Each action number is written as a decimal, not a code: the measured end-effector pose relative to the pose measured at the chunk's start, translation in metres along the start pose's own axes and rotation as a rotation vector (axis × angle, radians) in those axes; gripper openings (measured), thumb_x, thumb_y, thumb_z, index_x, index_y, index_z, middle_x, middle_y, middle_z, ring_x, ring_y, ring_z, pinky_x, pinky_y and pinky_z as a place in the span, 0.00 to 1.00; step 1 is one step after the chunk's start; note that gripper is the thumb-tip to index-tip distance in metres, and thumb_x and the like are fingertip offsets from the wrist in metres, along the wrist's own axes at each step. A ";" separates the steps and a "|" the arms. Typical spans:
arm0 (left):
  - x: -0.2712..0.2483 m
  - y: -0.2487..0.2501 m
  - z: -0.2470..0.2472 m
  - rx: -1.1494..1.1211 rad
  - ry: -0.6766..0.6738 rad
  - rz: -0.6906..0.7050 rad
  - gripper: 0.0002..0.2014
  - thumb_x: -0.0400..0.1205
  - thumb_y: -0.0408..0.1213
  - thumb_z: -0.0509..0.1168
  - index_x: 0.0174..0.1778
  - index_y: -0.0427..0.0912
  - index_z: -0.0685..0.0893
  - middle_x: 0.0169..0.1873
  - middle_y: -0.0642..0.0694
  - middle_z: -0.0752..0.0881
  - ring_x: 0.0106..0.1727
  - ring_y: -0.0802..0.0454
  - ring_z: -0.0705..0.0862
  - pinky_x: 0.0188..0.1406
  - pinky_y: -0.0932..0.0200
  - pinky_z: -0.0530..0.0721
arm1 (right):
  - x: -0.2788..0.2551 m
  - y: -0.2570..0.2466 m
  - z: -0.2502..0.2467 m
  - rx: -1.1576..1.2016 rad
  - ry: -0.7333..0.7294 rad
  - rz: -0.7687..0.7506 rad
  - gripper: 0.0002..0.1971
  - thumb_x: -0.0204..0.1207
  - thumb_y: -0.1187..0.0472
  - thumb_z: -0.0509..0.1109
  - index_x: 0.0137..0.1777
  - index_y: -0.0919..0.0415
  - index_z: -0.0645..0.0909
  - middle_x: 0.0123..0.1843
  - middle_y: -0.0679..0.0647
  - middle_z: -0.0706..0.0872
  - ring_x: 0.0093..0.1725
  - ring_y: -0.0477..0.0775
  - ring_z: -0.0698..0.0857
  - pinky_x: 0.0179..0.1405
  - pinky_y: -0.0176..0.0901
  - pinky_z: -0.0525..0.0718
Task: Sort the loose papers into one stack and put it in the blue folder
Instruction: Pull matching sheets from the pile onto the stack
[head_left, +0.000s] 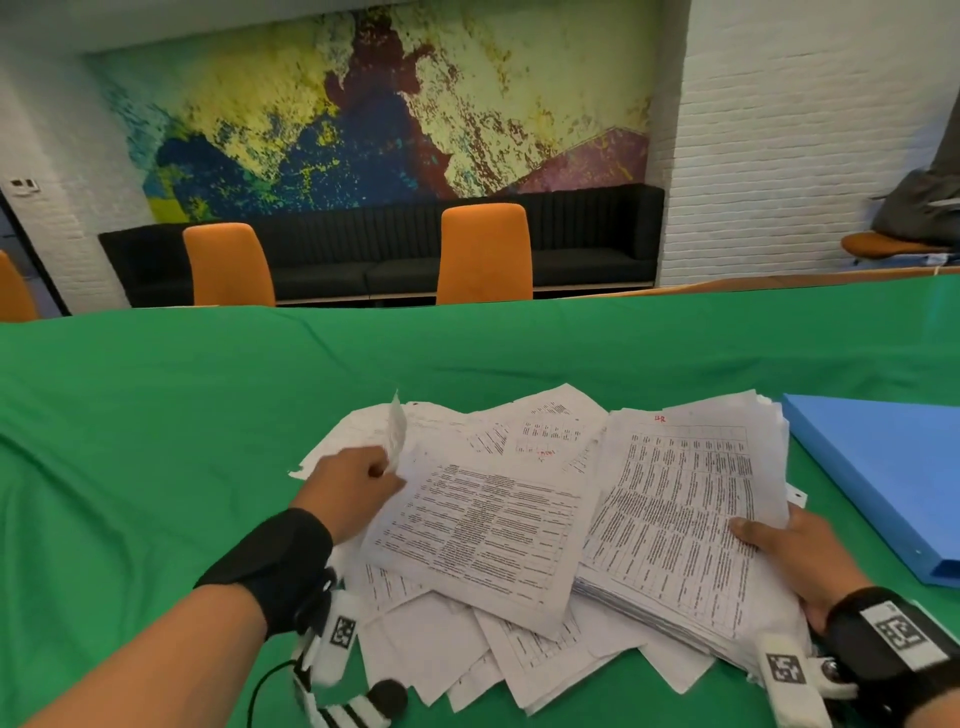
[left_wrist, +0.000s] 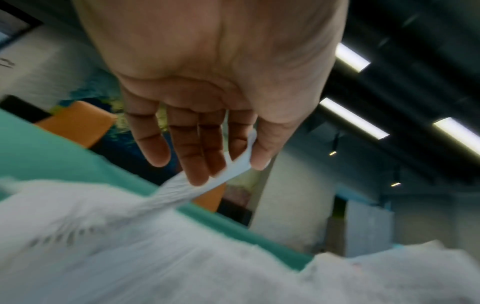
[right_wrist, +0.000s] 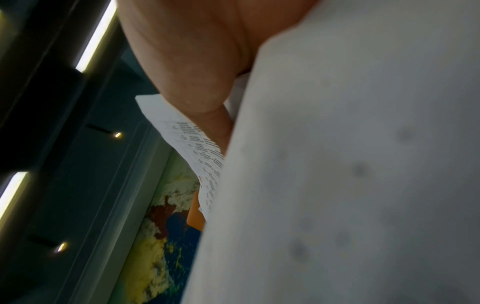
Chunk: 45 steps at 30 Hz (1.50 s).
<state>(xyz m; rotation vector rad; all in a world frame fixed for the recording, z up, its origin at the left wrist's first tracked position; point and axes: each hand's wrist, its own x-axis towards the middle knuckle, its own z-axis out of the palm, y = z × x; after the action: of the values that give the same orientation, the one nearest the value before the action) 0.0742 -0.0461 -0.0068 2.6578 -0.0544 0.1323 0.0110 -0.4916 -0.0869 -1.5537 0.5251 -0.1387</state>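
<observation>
Loose printed papers (head_left: 467, 525) lie in a messy heap on the green table. My left hand (head_left: 358, 480) pinches the edge of one sheet (head_left: 397, 431) between thumb and fingers at the heap's left side; the left wrist view shows that sheet (left_wrist: 233, 164) held between my thumb and fingers (left_wrist: 197, 156). A thick gathered stack (head_left: 680, 514) sits on the heap's right, and my right hand (head_left: 784, 551) grips its near right edge, thumb on top. In the right wrist view the stack (right_wrist: 350, 164) fills the frame. The blue folder (head_left: 883, 478) lies shut to the right of the stack.
The green cloth (head_left: 156, 415) covers the whole table, bare on the left and at the back. Two orange chairs (head_left: 485, 252) stand behind the far edge before a black bench. A cable and a black-and-white device (head_left: 358, 712) lie near my left wrist.
</observation>
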 end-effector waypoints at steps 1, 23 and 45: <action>-0.002 0.013 -0.008 -0.031 0.036 0.038 0.18 0.84 0.47 0.66 0.33 0.45 0.72 0.29 0.50 0.75 0.29 0.53 0.69 0.32 0.60 0.72 | -0.003 -0.003 0.001 0.007 -0.002 -0.005 0.16 0.81 0.68 0.73 0.67 0.64 0.82 0.50 0.67 0.94 0.43 0.71 0.95 0.46 0.65 0.93; -0.071 0.063 0.064 0.181 -0.488 0.360 0.33 0.78 0.40 0.66 0.79 0.55 0.64 0.70 0.48 0.77 0.64 0.45 0.81 0.64 0.43 0.83 | -0.038 -0.050 -0.014 0.234 -0.316 -0.031 0.24 0.76 0.65 0.69 0.74 0.58 0.81 0.64 0.69 0.90 0.60 0.76 0.90 0.55 0.80 0.86; -0.023 -0.029 0.024 -0.790 -0.175 -0.613 0.31 0.83 0.40 0.71 0.78 0.33 0.66 0.49 0.34 0.82 0.41 0.41 0.85 0.34 0.51 0.88 | -0.027 -0.060 0.153 -0.288 -0.498 0.082 0.15 0.81 0.69 0.72 0.67 0.62 0.83 0.52 0.65 0.95 0.49 0.70 0.95 0.45 0.63 0.93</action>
<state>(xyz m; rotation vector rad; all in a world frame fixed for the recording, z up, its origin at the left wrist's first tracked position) 0.0550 -0.0308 -0.0438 1.7888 0.5335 -0.2712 0.0635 -0.3436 -0.0330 -1.7643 0.2166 0.3950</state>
